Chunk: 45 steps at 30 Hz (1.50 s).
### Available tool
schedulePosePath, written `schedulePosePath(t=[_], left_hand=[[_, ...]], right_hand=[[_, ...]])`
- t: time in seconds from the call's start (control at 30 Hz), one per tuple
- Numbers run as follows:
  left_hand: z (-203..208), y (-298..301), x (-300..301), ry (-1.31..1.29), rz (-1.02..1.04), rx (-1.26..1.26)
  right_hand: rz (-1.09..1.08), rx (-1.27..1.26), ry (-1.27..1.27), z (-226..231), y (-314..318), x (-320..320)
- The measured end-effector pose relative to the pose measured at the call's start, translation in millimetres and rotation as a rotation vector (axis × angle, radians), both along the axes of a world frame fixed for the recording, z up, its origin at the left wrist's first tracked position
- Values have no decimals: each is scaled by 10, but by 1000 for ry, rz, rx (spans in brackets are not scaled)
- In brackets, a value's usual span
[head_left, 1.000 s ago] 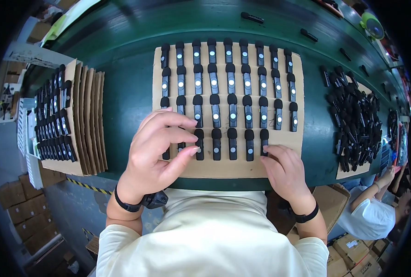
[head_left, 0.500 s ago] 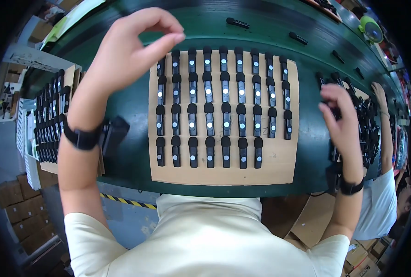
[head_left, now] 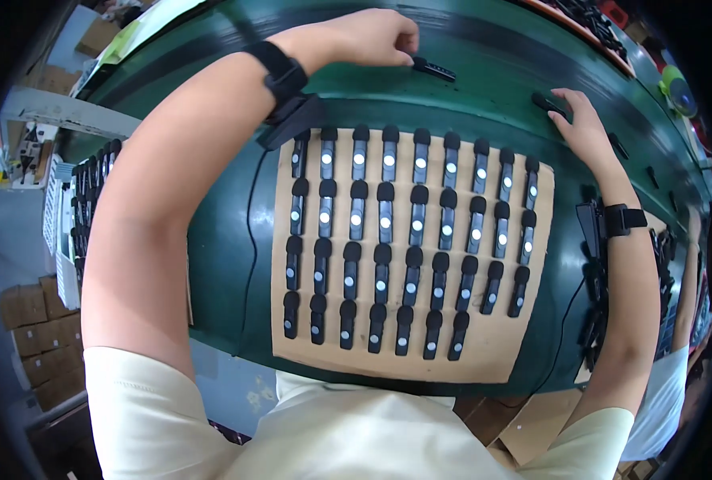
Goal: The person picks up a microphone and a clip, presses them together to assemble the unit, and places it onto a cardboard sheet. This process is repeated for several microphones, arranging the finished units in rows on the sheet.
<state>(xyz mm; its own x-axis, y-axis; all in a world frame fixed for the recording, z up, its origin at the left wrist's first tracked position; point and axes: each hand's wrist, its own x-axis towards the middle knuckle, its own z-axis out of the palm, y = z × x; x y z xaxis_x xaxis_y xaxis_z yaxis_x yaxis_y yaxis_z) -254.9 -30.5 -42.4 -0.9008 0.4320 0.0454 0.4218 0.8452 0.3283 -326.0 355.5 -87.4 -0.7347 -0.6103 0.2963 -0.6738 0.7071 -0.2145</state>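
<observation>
My left hand (head_left: 380,40) is at the far middle of the green bench, fingers curled. Its thumb and fingertips close at the foam end of a small black clip-on microphone (head_left: 439,73) lying there. Farther right, my right hand (head_left: 581,124) has its thumb and forefinger apart at either side of another black microphone (head_left: 549,105). Between my arms lies a cardboard sheet (head_left: 484,364) holding rows of similar microphones (head_left: 385,212), each with a foam head and a pale round spot. The lowest row stops short of the right side.
More microphones (head_left: 619,146) lie spaced out to the far right. Piled black parts (head_left: 596,336) sit beside my right forearm, near another person's arm (head_left: 686,280). A rack (head_left: 61,208) of microphones stands at left. Black cables (head_left: 252,240) run from devices strapped to both my wrists.
My left hand has moved right and away from me to a loose microphone. The right hand has left the pile and reached farther out to another. The view has shifted and tilted.
</observation>
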Motion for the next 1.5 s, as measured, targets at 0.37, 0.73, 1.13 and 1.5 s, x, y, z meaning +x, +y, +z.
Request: schedulePosePath(t=[0.37,0.73,1.13,1.5], left_hand=[[-189,70,-157,23,39,-140],[648,384,1393,-126,37,904],[384,610,3417,-86,175,1159],[160,916,3763,-44,280,1174]], right_hand=[[1,-280,-407,161,1,158],[-79,-728,-529,867,246,2548],[-126,-1013,-796,666,27,3600],[261,-832,-598,708,-494,3668]])
